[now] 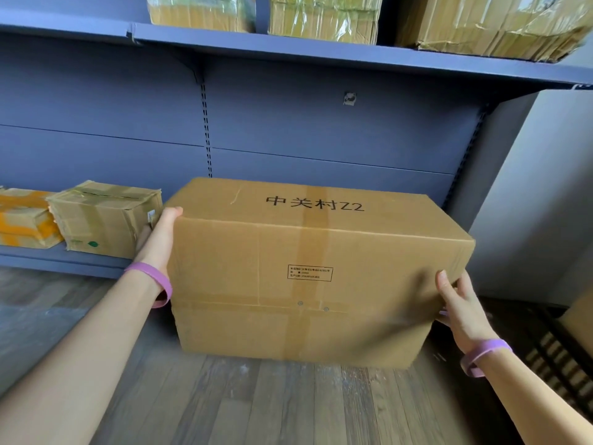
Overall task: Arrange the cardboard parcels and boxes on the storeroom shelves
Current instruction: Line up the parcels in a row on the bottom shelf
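Both hands held the box point(308, 252) by its ends. The left hand point(162, 234) lay against the left end with its thumb hooked over the top edge, its fingers mostly hidden behind that end. The right hand point(462, 308) gripped the lower right corner, thumb on the front face and fingers wrapped round onto the right end.

The box sat straight ahead between the hands, in front of the low shelf point(48, 260), its long axis running left to right, in line with the shelf's front edge. From this I judged that the coming move was a plain push or lift forward, with no turn needed. The left hand was higher and farther in, just beside a taped parcel point(102, 220) at the box's left on the shelf, so that side had little room. The right hand was lower and nearer the person.

An orange parcel point(22, 220) lay left of the taped one, cut off by the frame. The box hid the shelf's front edge and surface behind it, so I could not tell how much space was free there. Whether the box's bottom rested on the floor point(256, 403) or hung clear of it was also hard to make out, as that edge was blurred. Wrapped parcels point(324, 17) on the upper shelf point(321, 49) were cut off at the top.
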Available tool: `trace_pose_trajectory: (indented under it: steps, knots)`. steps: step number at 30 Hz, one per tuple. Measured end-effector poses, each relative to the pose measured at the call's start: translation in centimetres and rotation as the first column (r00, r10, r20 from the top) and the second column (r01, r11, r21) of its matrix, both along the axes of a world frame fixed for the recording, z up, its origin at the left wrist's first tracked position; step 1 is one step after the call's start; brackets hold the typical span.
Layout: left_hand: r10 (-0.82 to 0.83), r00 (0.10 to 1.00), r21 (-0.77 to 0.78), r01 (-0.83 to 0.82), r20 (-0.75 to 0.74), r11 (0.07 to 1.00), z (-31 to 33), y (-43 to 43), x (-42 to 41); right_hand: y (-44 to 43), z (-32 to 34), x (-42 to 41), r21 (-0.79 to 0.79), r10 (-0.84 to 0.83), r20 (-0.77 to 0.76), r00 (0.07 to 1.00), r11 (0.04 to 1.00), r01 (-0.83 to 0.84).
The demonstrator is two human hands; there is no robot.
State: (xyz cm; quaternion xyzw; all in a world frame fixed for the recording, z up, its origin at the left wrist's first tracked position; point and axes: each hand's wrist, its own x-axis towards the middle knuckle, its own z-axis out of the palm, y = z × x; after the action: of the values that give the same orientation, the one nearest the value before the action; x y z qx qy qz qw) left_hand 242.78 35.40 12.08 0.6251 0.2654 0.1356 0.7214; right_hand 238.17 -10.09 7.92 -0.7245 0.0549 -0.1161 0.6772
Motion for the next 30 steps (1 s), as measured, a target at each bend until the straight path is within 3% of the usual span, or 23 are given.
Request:
trace_pose_trajectory:
  steps: [6, 12, 20, 25, 30]
  knots:
    - [-0.065, 0.993, -0.021, 0.067, 0.094, 0.998, 0.3, 0.5, -0.5, -1.4, 2.5, -0.2, 0.100, -0.073, -0.070, 0.995, 0.992, 0.080]
    - [-0.073, 0.983, -0.074, 0.086, 0.167, 0.994, 1.4, 1.3, 0.0, -0.6, 6.8, 0.5, 0.179, -0.246, 0.036, 0.969, 0.955, 0.236]
    - [-0.141, 0.929, -0.095, 0.184, 0.341, 0.978, 2.6, 1.1, -1.5, -1.3, 8.6, -0.1, 0.325, -0.139, 0.144, 0.980, 0.942, 0.086]
    - [-0.177, 0.891, -0.161, 0.264, 0.418, 0.951, 3.2, 2.1, -2.3, -2.0, 9.0, -1.2, 0.226, -0.043, 0.114, 0.993, 0.974, 0.016]
    - [-0.129, 0.907, -0.231, 0.237, 0.401, 0.944, 2.9, 2.1, -3.4, -1.6, 9.6, -1.8, 0.070, -0.008, 0.086, 0.996, 0.998, 0.002]
